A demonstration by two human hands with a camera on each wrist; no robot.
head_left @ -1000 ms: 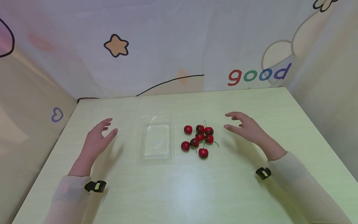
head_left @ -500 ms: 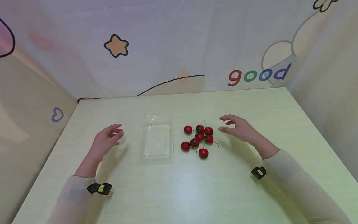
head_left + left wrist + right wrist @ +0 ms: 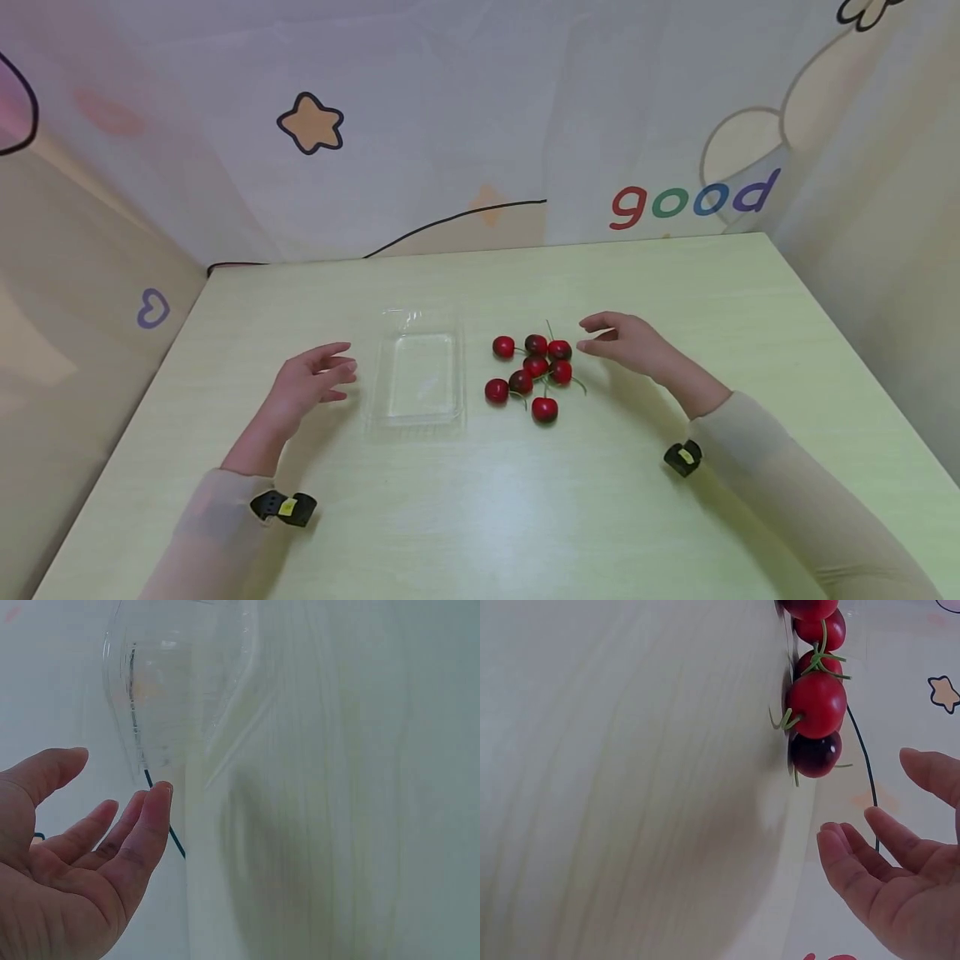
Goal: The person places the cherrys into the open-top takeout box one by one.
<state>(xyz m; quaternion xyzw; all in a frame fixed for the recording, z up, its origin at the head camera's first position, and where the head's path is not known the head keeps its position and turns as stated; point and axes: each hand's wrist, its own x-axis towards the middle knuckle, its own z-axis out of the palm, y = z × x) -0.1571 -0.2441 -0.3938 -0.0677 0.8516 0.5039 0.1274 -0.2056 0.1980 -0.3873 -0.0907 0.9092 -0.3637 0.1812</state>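
Note:
A shallow clear plastic container [image 3: 416, 422] lies on the pale wooden table. Right of it is a loose cluster of several dark red cherries [image 3: 544, 409] with green stems. My left hand [image 3: 303, 387] hovers just left of the container, fingers loosely bent and holding nothing. In the left wrist view the container [image 3: 225, 690] appears beyond the fingertips [image 3: 159, 796]. My right hand [image 3: 626, 342] is in the air close to the right side of the cherries, thumb and fingers apart. The right wrist view shows the cherries [image 3: 817, 705] ahead of its empty fingers.
A printed curtain [image 3: 450, 125] with a star and the word "good" rises behind the table [image 3: 510, 517] and hangs along both sides. Each sleeve cuff carries a black wrist strap, one left [image 3: 285, 507] and one right [image 3: 683, 457].
My left hand has moved right toward the container, its thumb now closer to the fingers. My right hand has moved left toward the cherries. Container and cherries lie as before.

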